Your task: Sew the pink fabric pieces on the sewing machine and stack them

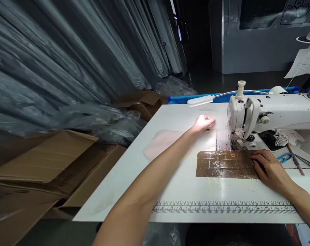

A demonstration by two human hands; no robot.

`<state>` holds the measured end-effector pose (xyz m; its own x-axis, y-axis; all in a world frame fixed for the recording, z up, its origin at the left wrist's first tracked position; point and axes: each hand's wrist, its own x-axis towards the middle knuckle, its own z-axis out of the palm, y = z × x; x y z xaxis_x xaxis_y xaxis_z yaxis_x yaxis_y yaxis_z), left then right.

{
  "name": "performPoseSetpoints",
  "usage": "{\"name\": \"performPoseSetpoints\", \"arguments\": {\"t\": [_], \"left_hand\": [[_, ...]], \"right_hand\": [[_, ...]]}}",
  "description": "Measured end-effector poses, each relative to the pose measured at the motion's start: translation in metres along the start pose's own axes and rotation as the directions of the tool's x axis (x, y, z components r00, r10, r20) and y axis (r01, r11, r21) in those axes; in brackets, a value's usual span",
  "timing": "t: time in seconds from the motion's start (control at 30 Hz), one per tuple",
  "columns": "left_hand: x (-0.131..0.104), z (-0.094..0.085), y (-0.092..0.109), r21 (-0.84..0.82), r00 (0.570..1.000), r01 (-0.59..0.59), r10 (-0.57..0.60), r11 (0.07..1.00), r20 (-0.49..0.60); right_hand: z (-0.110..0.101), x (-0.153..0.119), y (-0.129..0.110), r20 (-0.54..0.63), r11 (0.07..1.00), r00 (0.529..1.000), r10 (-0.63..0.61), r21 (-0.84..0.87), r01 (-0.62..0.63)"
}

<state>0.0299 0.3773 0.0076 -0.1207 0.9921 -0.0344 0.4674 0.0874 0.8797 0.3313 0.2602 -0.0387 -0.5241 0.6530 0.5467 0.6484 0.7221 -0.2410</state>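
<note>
My left hand point(205, 123) is over the far part of the white table, in the bright lamp light left of the sewing machine point(249, 116). Its fingers are closed; glare hides what, if anything, they hold. Partly under my left forearm lies a sheer pale pink piece of fabric point(162, 141). My right hand point(269, 169) rests on the right end of a brown, tape-covered board point(221, 165), fingers bent and thumb apart, gripping nothing visible. The board lies flat in front of the machine's needle area. Small red marks point(223, 147) show beside the presser foot.
A ruler strip point(221, 207) runs along the front of the table point(124, 191). Right of the machine's foot are a blue clip-like tool point(285, 158), scissors point(308, 162) and a bundle of white threads point(288, 137). Cardboard boxes point(42, 157) and plastic-wrapped bundles point(106, 119) stand left.
</note>
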Motion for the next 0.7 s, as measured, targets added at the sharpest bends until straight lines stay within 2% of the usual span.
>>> {"name": "performPoseSetpoints", "arguments": {"t": [0.17,0.3,0.43,0.57,0.63,0.7], "left_hand": [[0.007,-0.003,-0.002,-0.230,0.996,0.084,-0.078,0.970,0.035],[0.011,-0.005,-0.009,-0.290,0.991,0.131,-0.121,0.948,0.055],[0.013,-0.003,-0.011,-0.277,0.989,0.140,-0.121,0.951,0.084],[0.009,-0.004,-0.010,-0.213,0.994,0.095,-0.081,0.972,0.074],[0.003,-0.013,-0.010,-0.148,0.998,0.054,-0.050,0.988,0.030],[-0.005,-0.031,-0.013,-0.046,0.999,0.017,-0.019,0.999,-0.047]], "right_hand": [[0.001,-0.002,-0.001,-0.001,0.999,1.000,-0.001,-0.037,0.001],[0.004,-0.004,0.000,0.010,0.999,1.000,0.026,-0.033,-0.026],[0.005,-0.004,0.000,-0.007,1.000,1.000,0.015,-0.020,-0.015],[0.004,-0.003,0.000,0.004,0.999,0.999,0.033,0.008,-0.033],[0.004,-0.004,0.000,-0.006,0.999,0.999,0.032,0.011,-0.032],[0.006,-0.004,0.001,-0.023,1.000,1.000,0.021,0.007,-0.020]]}}
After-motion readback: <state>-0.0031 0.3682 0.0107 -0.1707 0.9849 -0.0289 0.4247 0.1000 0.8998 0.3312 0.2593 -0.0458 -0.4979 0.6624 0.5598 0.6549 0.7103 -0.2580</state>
